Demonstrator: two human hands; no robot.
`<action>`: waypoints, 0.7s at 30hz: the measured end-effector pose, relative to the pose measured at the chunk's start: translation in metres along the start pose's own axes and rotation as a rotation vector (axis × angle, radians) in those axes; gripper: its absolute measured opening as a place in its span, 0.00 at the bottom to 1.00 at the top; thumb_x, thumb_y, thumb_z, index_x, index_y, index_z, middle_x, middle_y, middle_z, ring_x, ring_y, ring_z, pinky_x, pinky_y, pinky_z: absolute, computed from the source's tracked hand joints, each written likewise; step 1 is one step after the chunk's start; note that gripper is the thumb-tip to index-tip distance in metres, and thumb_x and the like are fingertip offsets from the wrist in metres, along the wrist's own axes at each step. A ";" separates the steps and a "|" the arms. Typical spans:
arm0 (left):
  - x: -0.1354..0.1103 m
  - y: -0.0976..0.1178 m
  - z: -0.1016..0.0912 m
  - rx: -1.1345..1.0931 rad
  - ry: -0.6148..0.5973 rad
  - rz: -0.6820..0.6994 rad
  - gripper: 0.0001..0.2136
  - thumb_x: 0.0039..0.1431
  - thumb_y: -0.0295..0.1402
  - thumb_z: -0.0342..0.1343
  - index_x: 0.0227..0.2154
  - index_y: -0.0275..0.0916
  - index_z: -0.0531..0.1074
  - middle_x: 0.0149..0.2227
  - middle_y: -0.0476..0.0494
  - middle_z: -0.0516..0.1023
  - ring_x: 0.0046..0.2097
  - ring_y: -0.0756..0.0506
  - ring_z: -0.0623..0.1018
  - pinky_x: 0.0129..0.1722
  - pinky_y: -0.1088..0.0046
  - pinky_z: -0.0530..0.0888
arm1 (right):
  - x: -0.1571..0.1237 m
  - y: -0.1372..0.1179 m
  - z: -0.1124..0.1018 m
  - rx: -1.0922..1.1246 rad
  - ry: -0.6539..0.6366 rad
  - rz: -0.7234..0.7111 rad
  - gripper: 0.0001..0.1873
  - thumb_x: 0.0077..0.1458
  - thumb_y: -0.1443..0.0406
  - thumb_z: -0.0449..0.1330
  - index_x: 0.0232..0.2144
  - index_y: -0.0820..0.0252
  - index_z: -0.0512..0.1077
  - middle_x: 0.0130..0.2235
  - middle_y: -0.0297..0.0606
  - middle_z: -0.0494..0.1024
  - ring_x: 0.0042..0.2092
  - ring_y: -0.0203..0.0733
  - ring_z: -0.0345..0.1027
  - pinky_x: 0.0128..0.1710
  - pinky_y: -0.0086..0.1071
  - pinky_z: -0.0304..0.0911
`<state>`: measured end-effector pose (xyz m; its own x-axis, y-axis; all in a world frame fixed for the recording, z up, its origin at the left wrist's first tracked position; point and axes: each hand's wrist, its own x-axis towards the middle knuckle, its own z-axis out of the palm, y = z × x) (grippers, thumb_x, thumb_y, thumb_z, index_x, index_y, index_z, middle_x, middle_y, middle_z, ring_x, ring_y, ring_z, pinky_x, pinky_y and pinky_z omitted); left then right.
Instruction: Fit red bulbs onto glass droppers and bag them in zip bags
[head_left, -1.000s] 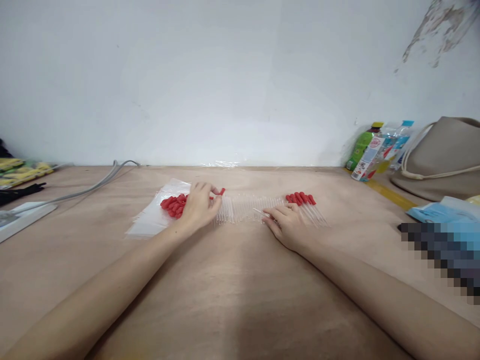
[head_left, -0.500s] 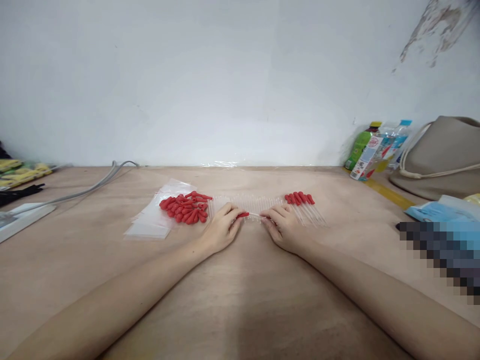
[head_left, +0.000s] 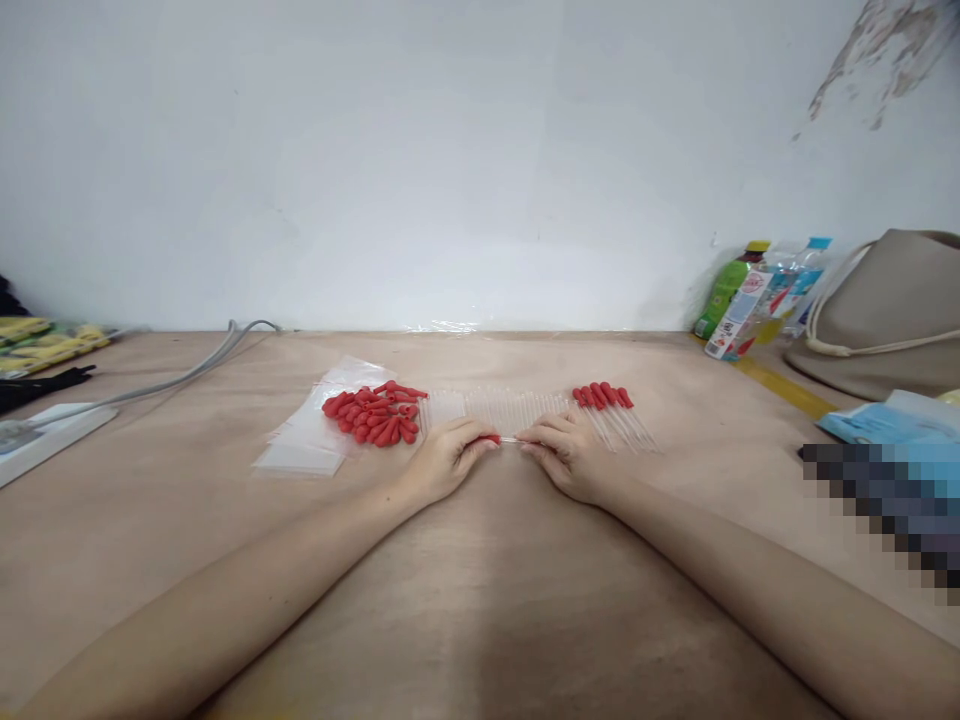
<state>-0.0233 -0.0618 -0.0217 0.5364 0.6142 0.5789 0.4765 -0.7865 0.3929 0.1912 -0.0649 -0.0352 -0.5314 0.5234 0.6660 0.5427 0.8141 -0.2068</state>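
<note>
My left hand (head_left: 451, 460) is closed on a red rubber bulb (head_left: 491, 438), most of it hidden by the fingers. A clear dropper tube (head_left: 510, 440) runs from the bulb's mouth to my right hand (head_left: 562, 455), whose fingers pinch it. Behind both hands lies a row of clear tubes (head_left: 510, 407), side by side. Left of them, a heap of loose red bulbs (head_left: 375, 412) rests partly on clear plastic bags (head_left: 304, 440). Several droppers with red bulbs fitted (head_left: 602, 394) lie to the right of my right hand, their tubes pointing toward me.
Bottles (head_left: 739, 300) and a grey-beige drawstring bag (head_left: 885, 320) stand at the back right, with a blue packet (head_left: 862, 430) in front. A white power strip (head_left: 60, 435) with a grey cable (head_left: 202, 362) lies at left, near yellow packets (head_left: 49, 345). A wall closes off the table's back.
The left fingers have slid along the bulb toward its mouth, and less of the bulb shows. My hands are slightly closer together. The view has shifted a little.
</note>
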 end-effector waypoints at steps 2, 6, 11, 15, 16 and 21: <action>-0.001 -0.001 0.000 -0.028 -0.019 0.016 0.06 0.59 0.29 0.49 0.35 0.38 0.71 0.33 0.47 0.75 0.34 0.51 0.74 0.35 0.77 0.70 | -0.001 0.003 0.000 0.017 -0.011 -0.007 0.10 0.58 0.66 0.50 0.37 0.58 0.70 0.33 0.36 0.73 0.34 0.35 0.65 0.37 0.33 0.54; -0.001 -0.001 0.000 -0.049 -0.056 0.046 0.07 0.59 0.29 0.49 0.35 0.37 0.71 0.33 0.47 0.76 0.35 0.51 0.75 0.36 0.77 0.70 | -0.001 0.006 0.000 -0.003 -0.025 -0.019 0.10 0.57 0.66 0.51 0.38 0.57 0.71 0.32 0.35 0.73 0.33 0.34 0.65 0.36 0.33 0.52; -0.001 0.001 0.000 0.000 -0.102 0.046 0.07 0.59 0.30 0.49 0.35 0.37 0.71 0.32 0.47 0.76 0.34 0.51 0.75 0.35 0.77 0.70 | -0.001 0.002 -0.002 -0.116 -0.026 -0.030 0.10 0.57 0.66 0.50 0.36 0.58 0.72 0.31 0.36 0.74 0.31 0.34 0.64 0.35 0.33 0.48; -0.001 0.002 -0.001 0.041 -0.122 0.050 0.07 0.59 0.30 0.49 0.35 0.36 0.71 0.32 0.47 0.76 0.33 0.51 0.74 0.35 0.78 0.69 | 0.000 -0.004 -0.003 -0.188 -0.030 -0.059 0.11 0.58 0.66 0.49 0.34 0.60 0.72 0.29 0.35 0.74 0.29 0.33 0.62 0.34 0.33 0.46; 0.000 0.002 -0.001 0.050 -0.127 0.050 0.07 0.59 0.30 0.49 0.34 0.36 0.71 0.31 0.47 0.76 0.33 0.51 0.74 0.34 0.77 0.69 | 0.001 -0.006 -0.003 -0.202 -0.033 -0.064 0.12 0.58 0.67 0.48 0.33 0.61 0.72 0.28 0.35 0.73 0.29 0.33 0.61 0.34 0.33 0.46; 0.000 0.003 -0.001 0.081 -0.155 0.059 0.07 0.58 0.32 0.49 0.33 0.36 0.71 0.29 0.47 0.74 0.31 0.50 0.73 0.32 0.76 0.69 | 0.003 -0.014 -0.004 -0.252 -0.043 -0.072 0.13 0.57 0.69 0.47 0.29 0.63 0.71 0.25 0.35 0.73 0.25 0.33 0.57 0.32 0.32 0.43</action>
<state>-0.0222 -0.0646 -0.0198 0.6635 0.5743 0.4794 0.4916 -0.8178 0.2993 0.1845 -0.0759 -0.0271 -0.5984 0.4811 0.6407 0.6445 0.7641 0.0281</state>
